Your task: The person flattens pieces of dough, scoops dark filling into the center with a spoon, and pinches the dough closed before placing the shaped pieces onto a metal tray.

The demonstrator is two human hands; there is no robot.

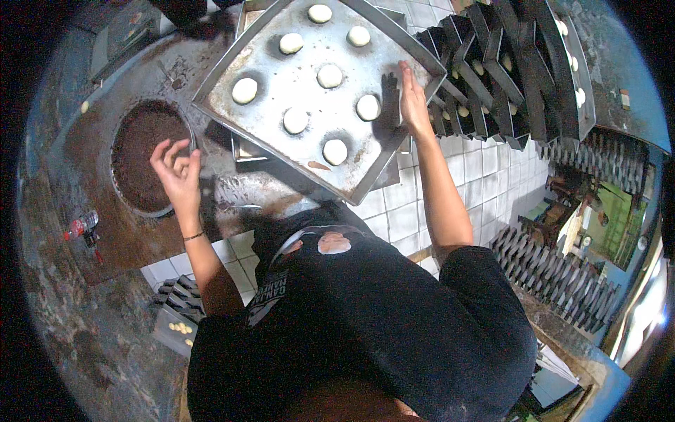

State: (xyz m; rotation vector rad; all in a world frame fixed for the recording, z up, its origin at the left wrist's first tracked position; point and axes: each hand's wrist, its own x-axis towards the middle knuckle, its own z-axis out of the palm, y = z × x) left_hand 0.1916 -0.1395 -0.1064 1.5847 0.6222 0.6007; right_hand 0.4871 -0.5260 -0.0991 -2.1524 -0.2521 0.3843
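A square metal baking tray (267,74) lies turned like a diamond in front of me, with several round pale dough balls (330,76) spaced out on it. My right hand (413,98) is at the tray's right side, fingers stretched out and holding nothing, its shadow falling on the metal. To the left stands a round bowl (116,169) of dark brown crumbly filling (144,141). Over the bowl's right side is my left hand (178,172), fingers bent but apart, with nothing visible in them. Another tray (246,149) shows partly beneath the first.
At the upper right, trays (485,70) are stacked crosswise, with dough balls inside. More stacked trays (562,278) stand farther right, and some (183,299) at the lower left. A red-capped clear bottle (81,225) lies on the worn table (77,162). White tiles (478,169) cover the floor.
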